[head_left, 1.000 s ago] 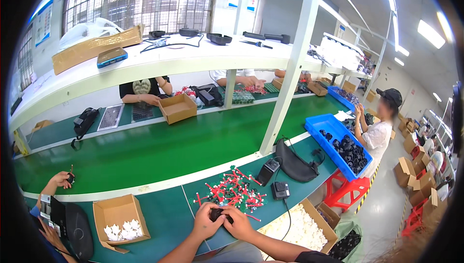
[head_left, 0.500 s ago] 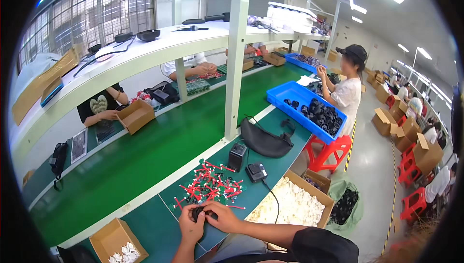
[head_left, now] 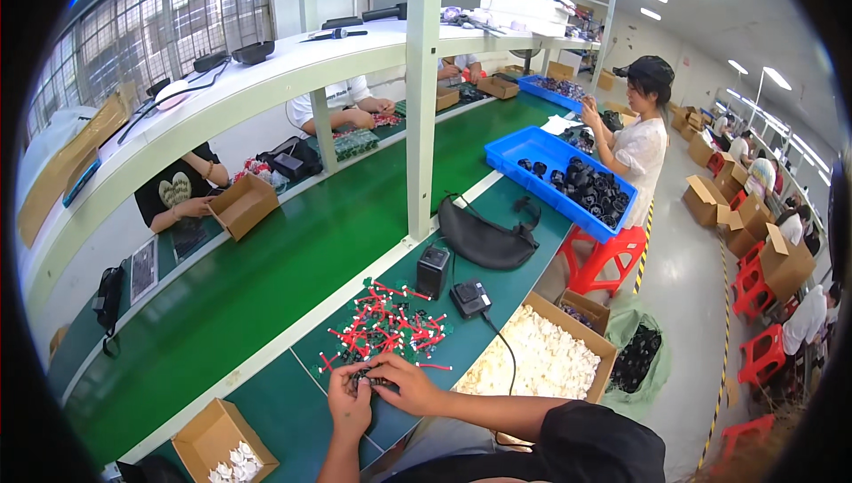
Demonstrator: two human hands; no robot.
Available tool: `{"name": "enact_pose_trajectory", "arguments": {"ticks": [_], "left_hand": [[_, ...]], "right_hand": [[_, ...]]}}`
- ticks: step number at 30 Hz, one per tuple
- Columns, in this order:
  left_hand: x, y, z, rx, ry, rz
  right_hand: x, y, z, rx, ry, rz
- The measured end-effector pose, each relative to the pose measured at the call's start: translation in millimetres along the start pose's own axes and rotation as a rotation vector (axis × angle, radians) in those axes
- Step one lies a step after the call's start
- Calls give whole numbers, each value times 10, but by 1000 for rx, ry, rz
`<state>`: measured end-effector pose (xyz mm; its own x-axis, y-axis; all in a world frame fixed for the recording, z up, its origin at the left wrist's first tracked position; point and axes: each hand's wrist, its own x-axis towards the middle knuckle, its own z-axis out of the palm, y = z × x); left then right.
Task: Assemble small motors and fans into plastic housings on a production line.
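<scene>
Hands meet at a small dark part [head_left: 366, 383]: your left hand [head_left: 349, 400] and right hand [head_left: 404, 383] both pinch it, fingers pressed together. Red-and-green wire pile [head_left: 386, 328] lies just ahead of the grip, w/ the right hand nearer, white-parts box [head_left: 544, 361] to its right

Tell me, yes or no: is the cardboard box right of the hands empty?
No, the cardboard box beside the right hand is filled with a heap of small white pieces.
</scene>
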<state>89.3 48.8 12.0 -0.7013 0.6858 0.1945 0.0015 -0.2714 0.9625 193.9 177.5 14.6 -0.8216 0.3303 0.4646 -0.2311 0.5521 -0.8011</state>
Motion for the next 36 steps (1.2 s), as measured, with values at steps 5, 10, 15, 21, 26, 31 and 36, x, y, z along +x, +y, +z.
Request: {"name": "enact_pose_trajectory", "arguments": {"ticks": [5, 10, 15, 21, 26, 31, 36], "left_hand": [[-10, -33, -25, 24, -7, -22], [-26, -156, -86, 110, -20, -12], [-37, -135, -58, 101, -52, 20], [-18, -95, -66, -5, -57, -55], [-47, -102, -102, 22, -49, -56], [-31, -141, -92, 29, -43, -25], [-26, -106, -57, 120, -60, 18]], "right_hand": [[17, -14, -15, -18, -5, -4], [22, -41, -25, -22, -26, 10], [11, -29, -27, -24, -18, 6], [0, -30, -26, 12, 6, 33], [-4, -25, -11, 54, -19, 33], [32, -27, -30, 31, 0, -37], [27, -1, -22, 45, -7, -24]]}}
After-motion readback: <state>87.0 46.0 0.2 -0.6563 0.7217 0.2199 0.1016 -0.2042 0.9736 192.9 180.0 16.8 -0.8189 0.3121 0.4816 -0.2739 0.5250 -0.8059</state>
